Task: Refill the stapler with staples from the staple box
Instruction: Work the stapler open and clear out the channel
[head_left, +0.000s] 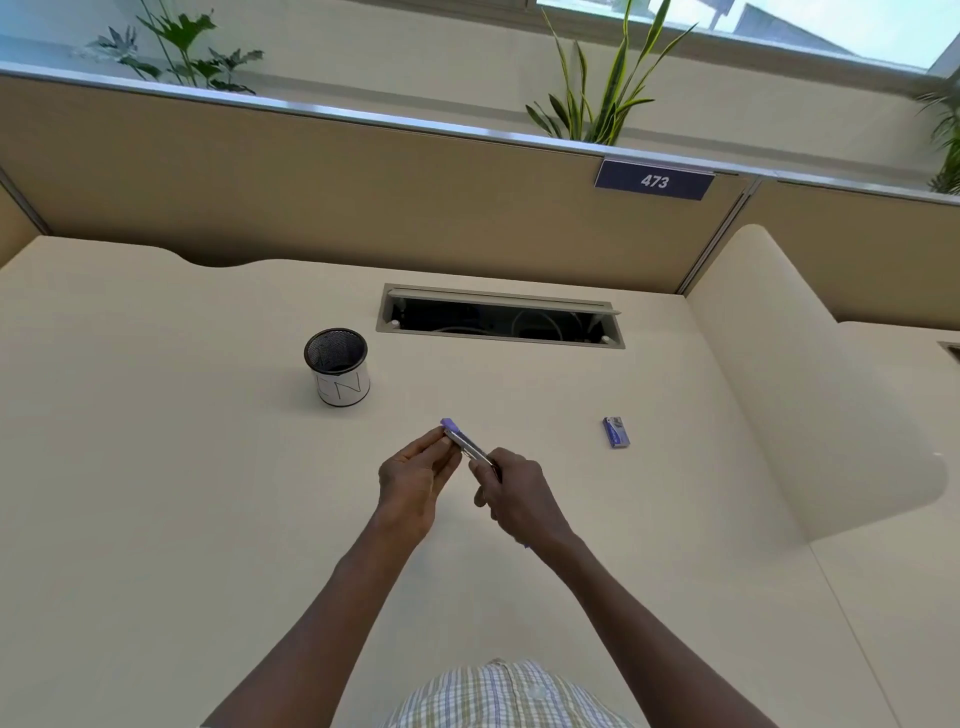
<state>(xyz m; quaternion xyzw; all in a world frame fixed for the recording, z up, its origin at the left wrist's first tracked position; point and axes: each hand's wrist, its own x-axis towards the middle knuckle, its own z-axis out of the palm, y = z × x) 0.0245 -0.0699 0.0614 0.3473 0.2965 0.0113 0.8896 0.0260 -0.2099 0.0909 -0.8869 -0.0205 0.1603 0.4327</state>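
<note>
Hands meet above the middle of the desk (156, 467), both working on one small stapler (464, 441). The stapler is lifted off the surface and runs on a slant, its purple end pointing up and away toward the left, its metal part running down to the right. The left hand (410, 480) has its fingers (434, 441) stretched forward and closed against the stapler's upper, purple end from the left side. The right hand (511, 493) is curled round the lower end, with the thumb and fingertips pinched on the metal strip; the rest of that end is hidden inside the fist, so whether the stapler is hinged open cannot be told. A small fleck of purple shows just under the right wrist.

The staple box (616, 432), small and blue, lies flat on the desk well to the right of the hands, apart from both. A mesh pen cup (338, 367) stands to the upper left. Behind it all, a cable slot (500, 316) is cut into the desk, and the partition (311, 176) carries a sign (654, 180) reading 473.
</note>
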